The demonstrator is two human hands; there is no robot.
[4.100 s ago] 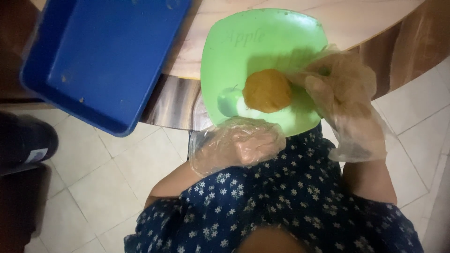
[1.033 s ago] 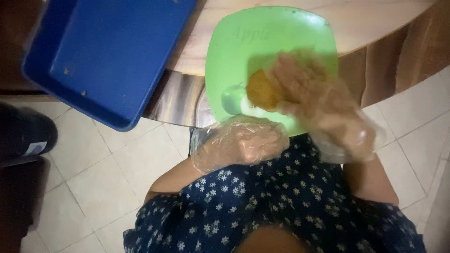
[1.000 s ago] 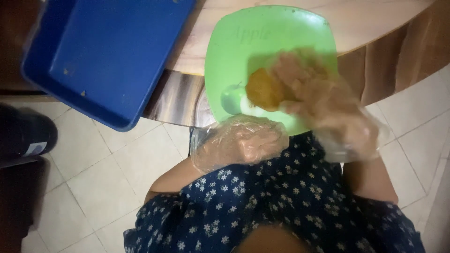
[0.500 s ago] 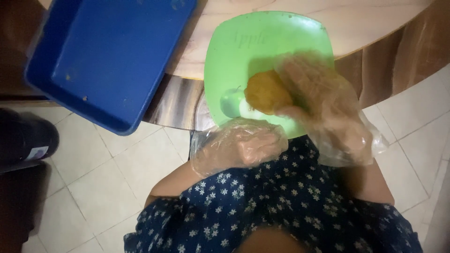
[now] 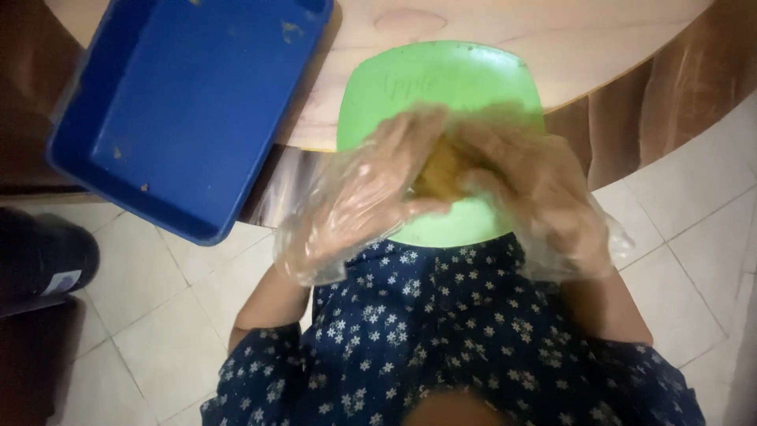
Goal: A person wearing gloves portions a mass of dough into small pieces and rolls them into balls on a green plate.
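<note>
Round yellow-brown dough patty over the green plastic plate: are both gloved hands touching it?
Touching. The head view shows the left hand and right hand closed around the yellow-brown patty from both sides, no gap visible.

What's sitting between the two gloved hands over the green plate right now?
In the head view, a yellow-brown lump sits between the left hand and right hand, both touching it, above the green plate.

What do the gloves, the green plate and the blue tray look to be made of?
The gloves on the left hand and right hand look like thin clear plastic film: see-through, crinkled, loose at the wrists. The green plate seems moulded plastic, smooth with a dull sheen. The blue tray also looks like hard plastic, glossy, with a few specks.
</note>
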